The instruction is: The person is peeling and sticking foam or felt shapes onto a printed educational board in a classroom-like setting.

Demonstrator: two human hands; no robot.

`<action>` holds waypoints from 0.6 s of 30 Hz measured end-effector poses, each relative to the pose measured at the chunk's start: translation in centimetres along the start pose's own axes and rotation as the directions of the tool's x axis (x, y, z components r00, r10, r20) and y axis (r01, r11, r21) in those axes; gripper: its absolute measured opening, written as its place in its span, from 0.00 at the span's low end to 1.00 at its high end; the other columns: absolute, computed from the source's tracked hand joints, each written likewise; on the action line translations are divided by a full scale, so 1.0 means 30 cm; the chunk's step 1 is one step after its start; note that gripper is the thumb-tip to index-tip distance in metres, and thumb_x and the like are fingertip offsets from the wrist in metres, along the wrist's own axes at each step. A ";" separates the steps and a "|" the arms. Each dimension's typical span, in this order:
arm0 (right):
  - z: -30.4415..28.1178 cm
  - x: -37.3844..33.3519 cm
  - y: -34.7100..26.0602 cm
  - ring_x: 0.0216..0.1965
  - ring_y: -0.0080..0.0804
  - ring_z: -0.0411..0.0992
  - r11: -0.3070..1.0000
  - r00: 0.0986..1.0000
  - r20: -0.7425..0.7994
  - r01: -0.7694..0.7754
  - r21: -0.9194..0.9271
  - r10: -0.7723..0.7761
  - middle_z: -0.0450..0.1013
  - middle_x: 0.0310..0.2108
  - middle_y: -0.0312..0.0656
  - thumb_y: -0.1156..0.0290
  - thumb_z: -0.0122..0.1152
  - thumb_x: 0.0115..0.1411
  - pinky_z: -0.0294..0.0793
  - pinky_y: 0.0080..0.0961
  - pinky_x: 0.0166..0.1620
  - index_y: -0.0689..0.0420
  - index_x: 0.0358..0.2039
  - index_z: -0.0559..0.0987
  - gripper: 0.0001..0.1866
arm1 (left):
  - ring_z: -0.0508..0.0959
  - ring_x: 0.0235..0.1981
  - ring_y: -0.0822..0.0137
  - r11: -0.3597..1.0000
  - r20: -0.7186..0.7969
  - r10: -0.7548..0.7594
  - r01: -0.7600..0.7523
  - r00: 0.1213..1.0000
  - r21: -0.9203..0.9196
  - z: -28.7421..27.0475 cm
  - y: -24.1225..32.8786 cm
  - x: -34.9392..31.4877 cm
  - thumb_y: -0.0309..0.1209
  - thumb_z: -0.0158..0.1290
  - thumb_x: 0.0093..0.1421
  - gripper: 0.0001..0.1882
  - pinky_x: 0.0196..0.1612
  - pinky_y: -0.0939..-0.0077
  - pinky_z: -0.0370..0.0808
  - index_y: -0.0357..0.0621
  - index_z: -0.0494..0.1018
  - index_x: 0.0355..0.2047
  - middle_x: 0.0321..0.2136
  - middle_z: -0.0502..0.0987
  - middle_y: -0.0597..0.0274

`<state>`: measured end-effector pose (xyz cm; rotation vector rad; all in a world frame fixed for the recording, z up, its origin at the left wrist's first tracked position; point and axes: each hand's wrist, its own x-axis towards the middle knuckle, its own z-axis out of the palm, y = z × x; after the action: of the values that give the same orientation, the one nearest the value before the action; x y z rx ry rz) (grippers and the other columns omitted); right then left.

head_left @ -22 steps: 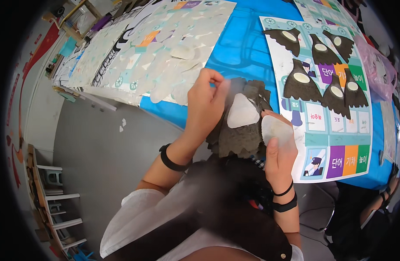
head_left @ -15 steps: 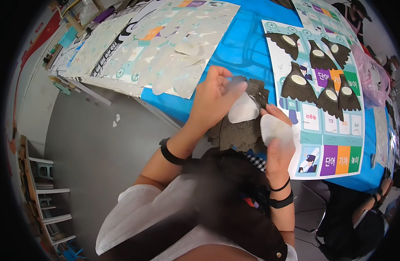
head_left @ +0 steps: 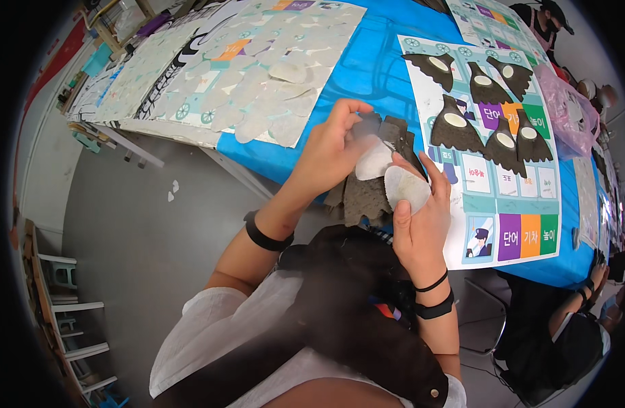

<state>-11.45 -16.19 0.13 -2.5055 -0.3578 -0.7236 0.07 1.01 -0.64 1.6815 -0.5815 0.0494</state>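
Note:
My left hand [head_left: 329,153] is closed, its thumb over the edge of a white, rounded fabric-like piece [head_left: 373,163]. A blurred dark tip shows by its index finger; I cannot tell whether that is held too. Between thumb and fingers of my right hand [head_left: 424,221] is a white oval piece [head_left: 406,188], close beside the first. Below and behind both hands lie dark grey, scallop-edged pieces [head_left: 365,202] at the table edge, overlapping and partly hidden by my fingers.
Right of my hands, a printed sheet [head_left: 478,204] bears several dark scalloped pieces [head_left: 458,129] with white ovals. Many pale pieces [head_left: 258,102] cover the sheets at left on the blue table [head_left: 373,61]. A pink plastic bag [head_left: 567,109] and other people are at right.
My right hand has moved left and slightly up with the white oval, bringing it nearer the piece in my left hand. The view has shifted slightly.

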 end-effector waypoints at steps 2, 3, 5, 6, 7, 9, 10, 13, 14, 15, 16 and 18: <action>0.003 -0.010 -0.004 0.66 0.53 0.60 0.994 0.998 -0.016 -0.052 0.099 0.053 0.71 0.60 0.41 0.49 0.35 0.73 0.52 0.57 0.67 0.60 0.52 0.78 0.30 | 0.72 0.33 0.78 1.000 -0.004 0.017 -0.017 1.000 -0.021 0.002 -0.007 0.001 0.27 0.58 0.64 0.21 0.36 0.81 0.70 0.39 0.66 0.55 0.37 0.78 0.65; 0.004 -0.013 -0.005 0.66 0.53 0.60 0.975 0.994 -0.027 -0.102 0.200 0.109 0.70 0.62 0.40 0.49 0.36 0.73 0.50 0.57 0.68 0.59 0.54 0.78 0.30 | 0.73 0.33 0.78 0.998 -0.012 0.057 -0.056 0.998 0.015 0.004 -0.017 0.003 0.28 0.57 0.65 0.19 0.37 0.80 0.70 0.39 0.66 0.54 0.37 0.78 0.64; -0.021 0.003 -0.021 0.66 0.51 0.60 0.985 0.999 -0.034 -0.013 0.175 0.020 0.69 0.63 0.39 0.51 0.41 0.71 0.45 0.58 0.69 0.57 0.55 0.78 0.27 | 0.73 0.33 0.77 0.995 -0.024 0.092 -0.090 0.996 0.050 0.006 -0.022 0.003 0.28 0.56 0.66 0.18 0.38 0.80 0.71 0.38 0.67 0.53 0.36 0.79 0.64; -0.034 0.011 -0.029 0.67 0.48 0.60 0.986 0.997 -0.041 0.072 0.151 -0.067 0.69 0.64 0.39 0.54 0.46 0.69 0.41 0.59 0.70 0.55 0.56 0.79 0.24 | 0.73 0.34 0.77 0.996 -0.010 0.087 -0.086 0.996 0.022 0.007 -0.016 0.002 0.29 0.56 0.66 0.17 0.38 0.80 0.71 0.38 0.68 0.53 0.37 0.79 0.63; -0.037 0.016 -0.039 0.67 0.48 0.60 0.985 0.997 -0.035 0.074 0.153 -0.070 0.69 0.64 0.39 0.54 0.46 0.69 0.41 0.59 0.70 0.55 0.56 0.79 0.24 | 0.74 0.34 0.77 0.997 0.004 0.082 -0.082 0.997 -0.007 0.006 -0.011 0.001 0.30 0.56 0.66 0.16 0.39 0.80 0.71 0.38 0.69 0.52 0.37 0.79 0.63; -0.040 0.021 -0.067 0.69 0.39 0.59 0.985 0.958 0.237 0.171 -0.009 -0.164 0.67 0.65 0.36 0.61 0.55 0.62 0.34 0.63 0.71 0.51 0.57 0.79 0.24 | 0.73 0.34 0.78 0.999 0.044 0.042 -0.044 0.998 0.028 -0.003 0.009 0.006 0.30 0.56 0.67 0.16 0.39 0.80 0.71 0.38 0.69 0.51 0.37 0.80 0.63; -0.039 0.016 -0.072 0.69 0.39 0.59 0.986 0.958 0.239 0.168 -0.011 -0.161 0.67 0.65 0.36 0.61 0.55 0.62 0.34 0.63 0.71 0.51 0.57 0.79 0.24 | 0.73 0.34 0.78 0.998 0.081 0.002 -0.008 0.997 0.068 -0.005 0.013 0.007 0.30 0.56 0.67 0.15 0.39 0.81 0.71 0.38 0.69 0.51 0.38 0.80 0.64; -0.035 -0.008 -0.080 0.70 0.33 0.58 0.982 0.954 0.273 0.157 -0.106 -0.123 0.67 0.66 0.33 0.65 0.59 0.55 0.33 0.66 0.70 0.51 0.58 0.79 0.27 | 0.70 0.32 0.80 1.000 0.062 0.018 -0.017 0.998 -0.008 -0.004 -0.008 0.010 0.30 0.55 0.68 0.14 0.38 0.82 0.69 0.39 0.70 0.50 0.37 0.79 0.66; -0.039 -0.015 -0.083 0.70 0.34 0.59 0.985 0.956 0.276 0.134 -0.106 -0.101 0.68 0.65 0.32 0.65 0.59 0.56 0.33 0.65 0.70 0.51 0.58 0.79 0.27 | 0.70 0.32 0.80 1.000 0.060 0.015 -0.014 0.998 -0.008 -0.002 -0.015 0.012 0.30 0.55 0.68 0.14 0.38 0.82 0.69 0.39 0.70 0.50 0.37 0.79 0.66; -0.043 -0.022 -0.086 0.69 0.34 0.59 0.988 0.957 0.278 0.112 -0.106 -0.079 0.68 0.65 0.31 0.66 0.58 0.57 0.33 0.64 0.71 0.51 0.58 0.79 0.26 | 0.69 0.32 0.81 0.999 0.045 0.017 -0.015 0.999 -0.049 0.001 -0.023 0.014 0.30 0.55 0.67 0.14 0.37 0.83 0.68 0.39 0.70 0.50 0.36 0.78 0.67; -0.045 -0.027 -0.088 0.69 0.34 0.59 0.988 0.956 0.281 0.113 -0.105 -0.080 0.68 0.65 0.31 0.66 0.58 0.57 0.33 0.64 0.71 0.51 0.58 0.79 0.26 | 0.68 0.31 0.81 0.996 0.030 0.019 -0.016 0.999 -0.090 0.001 -0.027 0.014 0.30 0.55 0.67 0.14 0.37 0.84 0.68 0.39 0.70 0.50 0.36 0.78 0.68; -0.054 -0.038 -0.085 0.68 0.36 0.61 0.995 0.962 0.262 0.092 -0.029 -0.081 0.71 0.63 0.35 0.67 0.57 0.58 0.38 0.62 0.71 0.52 0.56 0.80 0.24 | 0.68 0.31 0.81 0.994 0.044 -0.034 0.039 0.998 -0.102 -0.005 -0.014 0.019 0.30 0.54 0.68 0.13 0.37 0.84 0.68 0.39 0.70 0.50 0.35 0.77 0.68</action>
<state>-14.03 -15.03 1.68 -2.6433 -0.5533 -0.4351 0.77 0.99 -0.80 1.5957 -0.5756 -0.0421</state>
